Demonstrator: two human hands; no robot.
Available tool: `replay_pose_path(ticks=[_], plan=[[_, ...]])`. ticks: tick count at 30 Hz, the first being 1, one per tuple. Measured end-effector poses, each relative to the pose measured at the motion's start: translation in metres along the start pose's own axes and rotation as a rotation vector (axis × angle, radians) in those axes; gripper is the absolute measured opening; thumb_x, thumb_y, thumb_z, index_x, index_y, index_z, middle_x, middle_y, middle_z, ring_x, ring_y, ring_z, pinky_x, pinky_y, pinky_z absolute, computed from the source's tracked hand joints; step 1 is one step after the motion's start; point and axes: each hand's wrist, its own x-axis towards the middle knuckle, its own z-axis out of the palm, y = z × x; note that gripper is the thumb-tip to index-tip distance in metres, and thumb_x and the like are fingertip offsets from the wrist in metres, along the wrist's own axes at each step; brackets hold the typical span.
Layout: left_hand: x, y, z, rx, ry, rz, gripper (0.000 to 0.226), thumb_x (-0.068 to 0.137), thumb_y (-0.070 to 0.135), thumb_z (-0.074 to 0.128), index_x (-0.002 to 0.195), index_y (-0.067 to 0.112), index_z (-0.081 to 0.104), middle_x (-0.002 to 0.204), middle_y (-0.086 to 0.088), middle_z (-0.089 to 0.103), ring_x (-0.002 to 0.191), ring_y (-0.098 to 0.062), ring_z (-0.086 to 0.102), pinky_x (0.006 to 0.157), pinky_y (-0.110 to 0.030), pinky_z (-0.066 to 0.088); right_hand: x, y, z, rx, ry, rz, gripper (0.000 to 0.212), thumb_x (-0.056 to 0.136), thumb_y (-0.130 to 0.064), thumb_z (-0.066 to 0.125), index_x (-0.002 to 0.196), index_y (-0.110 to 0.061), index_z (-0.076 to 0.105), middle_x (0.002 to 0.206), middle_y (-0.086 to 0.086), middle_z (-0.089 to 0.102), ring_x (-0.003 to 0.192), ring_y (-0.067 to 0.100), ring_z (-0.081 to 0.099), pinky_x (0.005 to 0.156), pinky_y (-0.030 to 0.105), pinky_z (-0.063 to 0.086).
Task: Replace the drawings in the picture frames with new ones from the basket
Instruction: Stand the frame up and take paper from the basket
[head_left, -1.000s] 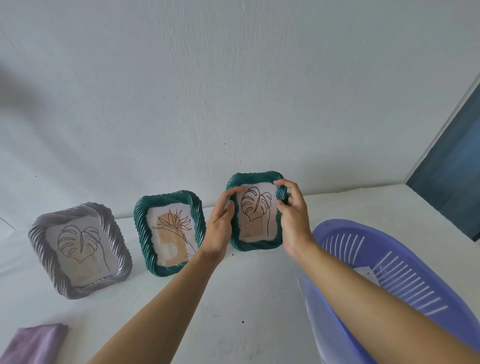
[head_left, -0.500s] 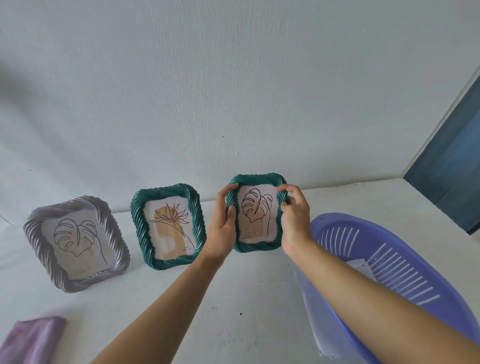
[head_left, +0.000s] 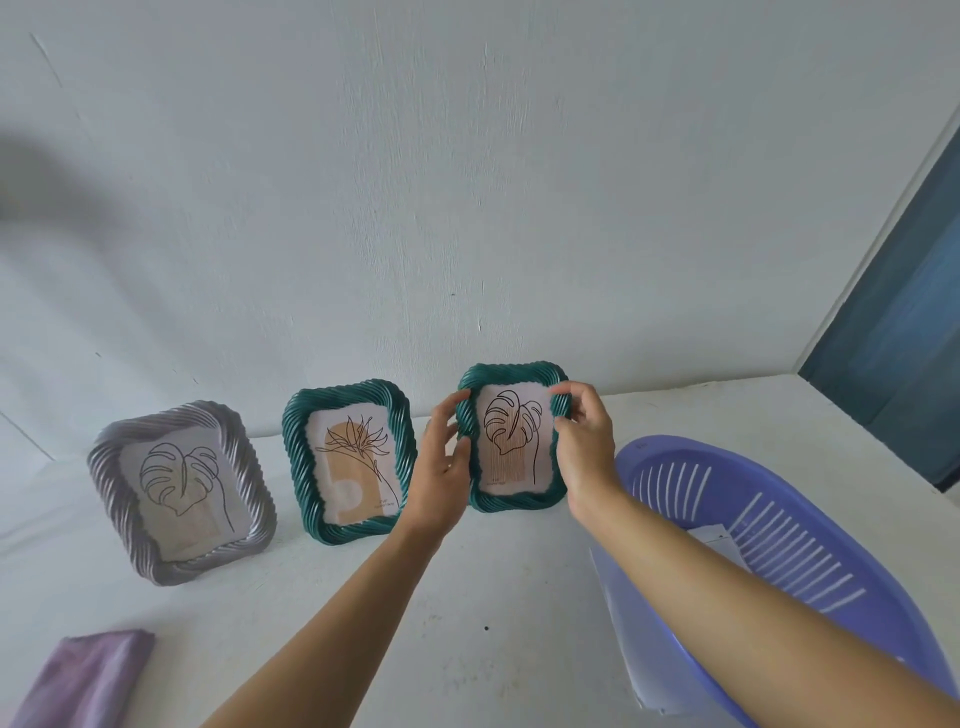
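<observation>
Three rope-edged picture frames stand in a row on the white table against the wall. The right green frame (head_left: 513, 501) shows a leaf line drawing; my left hand (head_left: 444, 467) grips its left edge and my right hand (head_left: 584, 447) grips its upper right edge. The middle green frame (head_left: 347, 462) holds a flower drawing on an orange shape. At the left, the grey frame (head_left: 179, 493) holds a large leaf drawing. A purple slotted basket (head_left: 779, 530) sits at the right with white paper (head_left: 717, 540) inside it.
A purple cloth (head_left: 83, 680) lies at the front left corner of the table. A white sheet (head_left: 623, 639) sticks out under the basket's near side. A dark blue panel (head_left: 904, 332) borders the wall on the right.
The right green frame has come down slightly and now appears to rest on the table beside the middle frame. Both hands have stayed on its edges.
</observation>
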Motion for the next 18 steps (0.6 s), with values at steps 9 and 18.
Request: replay_pose_path(ticks=[9, 18], plan=[[-0.011, 0.028, -0.022, -0.030, -0.015, 0.123, 0.055, 0.106, 0.007, 0.040, 0.145, 0.045, 0.038, 0.158, 0.023, 0.027, 0.147, 0.005, 0.019, 0.114, -0.021, 0.025, -0.025, -0.039, -0.028, -0.042, -0.066, -0.240, 0.029, 0.098, -0.007, 0.051, 0.113, -0.031, 0.059, 0.125, -0.014, 0.059, 0.121, 0.001, 0.050, 0.090, 0.009, 0.036], [-0.052, 0.074, -0.041, -0.089, 0.076, 0.111, 0.019, 0.103, 0.007, 0.047, 0.108, 0.018, 0.062, 0.090, -0.001, 0.068, 0.077, -0.016, 0.064, 0.068, -0.030, 0.048, -0.075, -0.042, -0.091, -0.222, -0.160, -0.337, 0.015, 0.099, -0.011, 0.056, 0.100, -0.024, 0.063, 0.100, -0.006, 0.070, 0.099, 0.009, 0.065, 0.083, 0.014, 0.045]])
